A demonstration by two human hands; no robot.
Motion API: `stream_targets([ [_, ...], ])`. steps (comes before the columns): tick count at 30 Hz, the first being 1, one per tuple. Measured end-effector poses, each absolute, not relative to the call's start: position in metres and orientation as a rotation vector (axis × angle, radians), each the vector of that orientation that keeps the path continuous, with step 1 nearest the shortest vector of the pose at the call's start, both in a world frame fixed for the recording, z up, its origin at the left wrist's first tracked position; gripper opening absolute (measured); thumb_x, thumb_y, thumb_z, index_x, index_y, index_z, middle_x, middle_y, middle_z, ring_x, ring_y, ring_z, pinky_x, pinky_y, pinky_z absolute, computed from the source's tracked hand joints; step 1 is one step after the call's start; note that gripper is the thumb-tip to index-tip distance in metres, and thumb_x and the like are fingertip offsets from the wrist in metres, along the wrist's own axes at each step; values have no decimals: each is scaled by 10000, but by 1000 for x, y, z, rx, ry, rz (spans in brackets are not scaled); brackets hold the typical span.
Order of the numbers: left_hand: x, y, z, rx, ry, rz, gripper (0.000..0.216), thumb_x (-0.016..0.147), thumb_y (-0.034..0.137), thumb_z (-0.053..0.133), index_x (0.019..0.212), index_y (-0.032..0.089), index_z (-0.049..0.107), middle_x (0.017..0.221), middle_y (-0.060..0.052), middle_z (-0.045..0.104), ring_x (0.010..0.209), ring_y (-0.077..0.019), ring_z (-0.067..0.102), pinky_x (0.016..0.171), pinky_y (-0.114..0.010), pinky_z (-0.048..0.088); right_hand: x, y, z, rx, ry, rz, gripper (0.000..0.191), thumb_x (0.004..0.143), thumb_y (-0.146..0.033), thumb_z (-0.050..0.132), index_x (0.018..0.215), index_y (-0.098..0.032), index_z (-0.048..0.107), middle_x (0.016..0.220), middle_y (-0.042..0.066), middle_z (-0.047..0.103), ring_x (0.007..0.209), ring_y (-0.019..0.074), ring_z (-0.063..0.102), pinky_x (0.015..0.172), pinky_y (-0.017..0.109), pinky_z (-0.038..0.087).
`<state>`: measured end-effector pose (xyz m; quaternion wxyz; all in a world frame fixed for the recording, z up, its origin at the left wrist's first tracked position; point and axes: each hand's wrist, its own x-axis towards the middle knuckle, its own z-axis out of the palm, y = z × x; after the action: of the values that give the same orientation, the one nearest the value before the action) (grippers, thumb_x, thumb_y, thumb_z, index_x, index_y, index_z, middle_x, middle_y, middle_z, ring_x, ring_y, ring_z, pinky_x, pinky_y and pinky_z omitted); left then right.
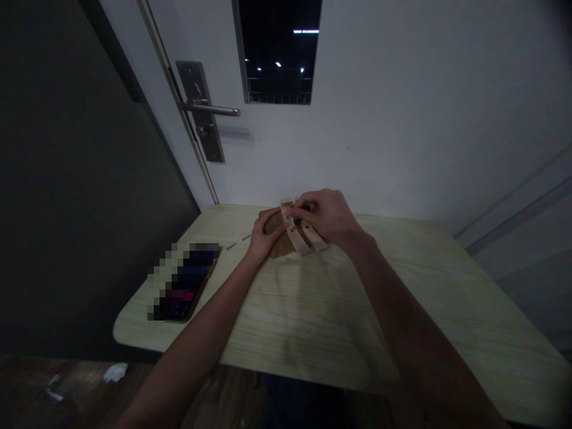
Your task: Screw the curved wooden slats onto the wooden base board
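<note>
Near the far edge of the table lies a brown board (282, 247) with small holes, and pale wooden strips (298, 239) are set across its right part. My left hand (263, 236) grips the board's left side, thumb and fingers apart around it and touching the nearest strip. From the right, my right hand (328, 215) reaches over the strips with thumb and fingertips pinched together. A small dark part (297, 221) sits between the strips, just under those fingers. What the fingertips hold is too small and dim to make out.
On the left of the pale wood-grain table (286, 316) lies a phone (199, 280), partly blurred out. Two thin metal pins (231, 245) rest between phone and board. Behind the table stands a white door with a metal handle (214, 110). Crumpled white paper (115, 372) lies on the floor.
</note>
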<state>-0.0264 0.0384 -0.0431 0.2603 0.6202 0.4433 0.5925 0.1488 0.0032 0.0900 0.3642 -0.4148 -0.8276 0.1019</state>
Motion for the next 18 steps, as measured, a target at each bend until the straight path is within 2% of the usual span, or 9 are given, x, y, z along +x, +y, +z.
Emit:
stream_targets([
  [4,-26,37,-41,1691,1185,1587,453,729,383,735,1149,249,631,1190,-61,632,1142,-239,559,1042,-432,403,149,3,89,-1081,-2069,355,166,801,-299,646,839,-166,738,678,20,682,594,109,556,596,238,398],
  [9,-25,35,-38,1688,1201,1571,443,734,384,731,1145,253,633,1203,-64,628,1135,-238,562,1035,-438,407,149,-1,92,-1053,-2086,352,206,805,-243,582,899,-142,735,682,36,680,587,117,571,588,245,421],
  [18,-25,35,-39,1681,1201,1590,453,723,387,740,1145,262,633,1192,-60,629,1133,-240,560,1042,-444,401,151,2,89,-1074,-2033,302,182,756,-341,670,722,-162,658,602,-7,595,556,102,505,572,242,381],
])
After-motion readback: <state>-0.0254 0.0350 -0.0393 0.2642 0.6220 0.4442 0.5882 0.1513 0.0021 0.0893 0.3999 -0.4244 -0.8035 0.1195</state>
